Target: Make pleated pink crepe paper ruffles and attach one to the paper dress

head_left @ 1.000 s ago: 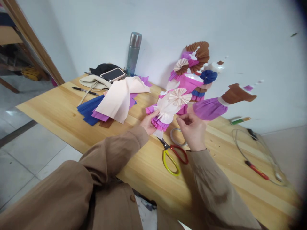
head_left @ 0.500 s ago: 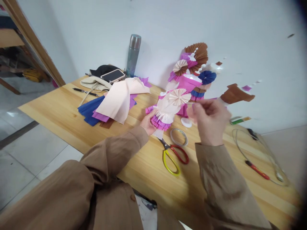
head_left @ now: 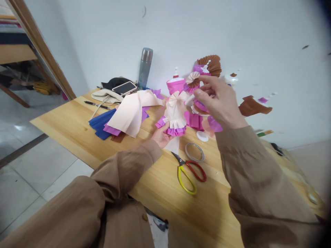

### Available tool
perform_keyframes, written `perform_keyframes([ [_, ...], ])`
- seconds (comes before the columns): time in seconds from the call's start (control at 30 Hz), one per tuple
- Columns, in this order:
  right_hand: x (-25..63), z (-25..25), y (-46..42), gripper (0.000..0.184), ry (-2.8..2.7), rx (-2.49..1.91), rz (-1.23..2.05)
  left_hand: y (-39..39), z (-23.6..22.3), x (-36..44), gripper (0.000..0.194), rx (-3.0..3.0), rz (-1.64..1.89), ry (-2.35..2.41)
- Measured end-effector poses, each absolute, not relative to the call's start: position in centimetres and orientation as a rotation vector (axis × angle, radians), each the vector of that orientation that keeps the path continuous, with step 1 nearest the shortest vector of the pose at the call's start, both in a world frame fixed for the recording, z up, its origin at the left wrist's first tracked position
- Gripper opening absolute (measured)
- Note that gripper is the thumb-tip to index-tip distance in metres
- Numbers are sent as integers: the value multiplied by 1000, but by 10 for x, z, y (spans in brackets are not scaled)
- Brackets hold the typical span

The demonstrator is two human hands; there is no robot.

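Note:
My left hand (head_left: 162,136) is closed on the ruffled hem of a small crepe-paper dress (head_left: 176,112). The dress has a pink bodice, a cream skirt with a fan-like fold at the waist, and pink and purple ruffles below. It stands upright on a little dress form with a white neck knob. My right hand (head_left: 217,98) is raised to the right of it, thumb and forefinger apart, and I see nothing between them. Just beyond its fingertips is a cream-and-brown pleated rosette (head_left: 193,79) on another dressed form, which the hand partly hides.
Scissors (head_left: 187,172) with yellow and red handles lie in front, beside a tape roll (head_left: 194,152). Crepe paper sheets (head_left: 131,113), a pen (head_left: 97,105), a phone (head_left: 124,88) and a thermos (head_left: 145,69) are at left. A brown paper dress (head_left: 254,106) is at right.
My right hand has moved up and left, and its pinched fingers have spread. The cream dress has been tilted more upright, so its pink bodice now shows, with my left hand still at the hem.

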State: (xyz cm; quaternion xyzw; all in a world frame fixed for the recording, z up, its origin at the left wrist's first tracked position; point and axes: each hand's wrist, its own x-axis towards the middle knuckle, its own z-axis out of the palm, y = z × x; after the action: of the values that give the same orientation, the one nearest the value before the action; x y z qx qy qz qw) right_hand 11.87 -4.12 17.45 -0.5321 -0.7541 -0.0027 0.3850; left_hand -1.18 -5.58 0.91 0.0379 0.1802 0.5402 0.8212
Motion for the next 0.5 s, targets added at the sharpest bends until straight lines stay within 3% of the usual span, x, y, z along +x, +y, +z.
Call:
perform_keyframes([
  [0.3, 58, 171, -9, 78, -2178, -1115, 213, -60, 0, -2, 14, 104, 1147, 420],
  [0.37, 32, 169, -9, 65, -2220, -1144, 151, -58, -6, 2, 8, 114, 1130, 434],
  [0.5, 21, 176, -16, 11, -2127, -1207, 137, -55, -10, 1, 11, 147, 1152, 417],
])
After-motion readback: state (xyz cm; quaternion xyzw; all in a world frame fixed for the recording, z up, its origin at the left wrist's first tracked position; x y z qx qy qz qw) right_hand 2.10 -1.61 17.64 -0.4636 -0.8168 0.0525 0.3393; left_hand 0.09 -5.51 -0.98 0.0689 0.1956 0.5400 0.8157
